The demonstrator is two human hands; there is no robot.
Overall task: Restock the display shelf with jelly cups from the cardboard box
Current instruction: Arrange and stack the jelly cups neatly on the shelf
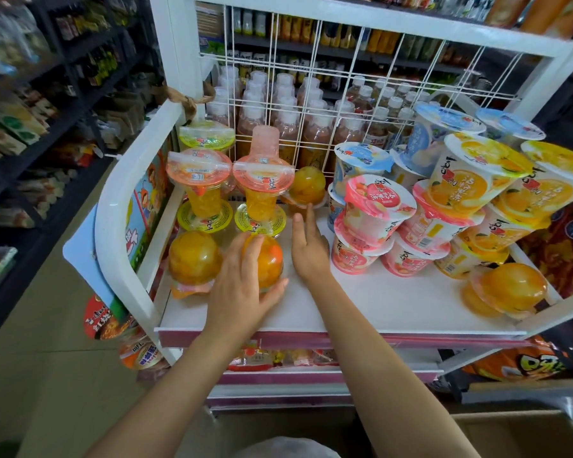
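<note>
A: Standing before a white display shelf (394,302) in a shop aisle. A white wire grid (344,77) forms its back, with rows of capped bottles (288,107) behind it. Dark racks of packaged goods (30,120) run along the left. Tan floor below.

B: Stock on the shelf surface?

A: Left side: domed orange jelly cups. One jelly cup (194,257) lies at the front left; a second (268,259) sits just beside it on the right. Behind them, two stacks of cups with pink lids (197,168), each standing on a yellow-lidded cup. A further orange dome (306,186) rests near the grid. Right side: tilted piles of tubs with pink (377,200), blue (361,160) and orange-printed lids (487,160). Another orange dome (513,287) at the front right corner.

B: Hands?

A: Left hand (242,289) is cupped over the second jelly cup, fingers curved on top of the dome, thumb round its near right side. Right hand (308,246) is spread and relaxed, fingers straight, pointing toward the rear dome, holding nothing. Whether it touches the shelf surface, I cannot tell.

B: The box?

A: A cardboard box (526,434) edge shows at the lower right, below the shelf. Contents not visible.
</note>
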